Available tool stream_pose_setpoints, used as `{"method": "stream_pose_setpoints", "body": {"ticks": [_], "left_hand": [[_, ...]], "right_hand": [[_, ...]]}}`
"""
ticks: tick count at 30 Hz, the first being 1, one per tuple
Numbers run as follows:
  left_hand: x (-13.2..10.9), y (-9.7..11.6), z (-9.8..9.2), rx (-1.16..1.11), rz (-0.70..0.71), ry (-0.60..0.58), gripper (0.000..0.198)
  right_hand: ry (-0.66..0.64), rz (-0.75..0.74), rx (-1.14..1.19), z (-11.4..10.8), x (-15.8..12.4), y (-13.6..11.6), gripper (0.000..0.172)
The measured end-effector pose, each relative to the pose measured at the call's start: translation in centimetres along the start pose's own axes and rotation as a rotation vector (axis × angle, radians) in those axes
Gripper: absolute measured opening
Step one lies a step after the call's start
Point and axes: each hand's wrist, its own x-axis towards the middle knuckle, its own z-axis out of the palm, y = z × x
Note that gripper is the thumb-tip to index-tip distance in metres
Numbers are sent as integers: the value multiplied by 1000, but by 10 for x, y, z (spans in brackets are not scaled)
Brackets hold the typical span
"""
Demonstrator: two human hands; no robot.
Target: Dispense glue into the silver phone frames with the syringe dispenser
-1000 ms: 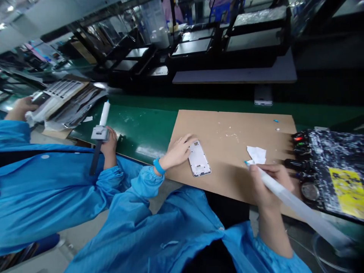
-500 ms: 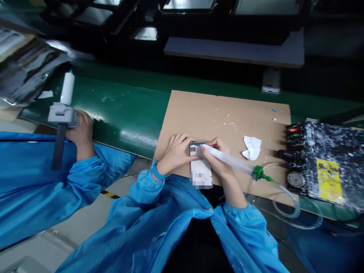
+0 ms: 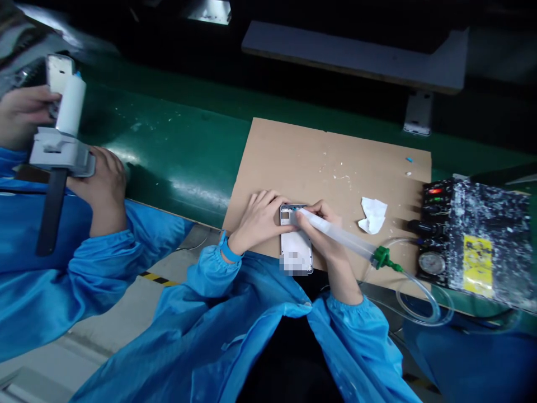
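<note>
A pale phone frame (image 3: 297,246) lies over the front edge of the brown board, its upper end between my two hands. My left hand (image 3: 260,219) grips its left side, the thumb reaching across the frame. In my right hand (image 3: 322,226) is a translucent syringe (image 3: 344,235), slanting down leftward with its tip at the upper part of the frame. A green cap (image 3: 382,257) closes the syringe's back end, and a clear hose (image 3: 423,288) runs from it. The exact contact of the tip is hidden by my fingers.
A torn white paper (image 3: 373,215) lies on the brown board (image 3: 289,162). To the right stands a speckled control box (image 3: 499,224) with a gauge. At left, a co-worker's hands hold a dispenser gun (image 3: 62,151) and another phone frame (image 3: 60,73). A shelf (image 3: 352,53) spans the back.
The view has shifted slightly. The syringe tip has moved slightly right along the frame's top. At left, the co-worker's other hand has appeared with a phone frame, and the dispenser gun sits further left.
</note>
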Motion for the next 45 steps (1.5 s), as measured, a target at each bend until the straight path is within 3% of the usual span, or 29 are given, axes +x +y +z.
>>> {"method": "stream_pose_setpoints", "body": {"ticks": [45], "left_hand": [[-1,-2,2,5,23,11,51]], "right_hand": [[51,3,-32,-1,1,-11,30]]}}
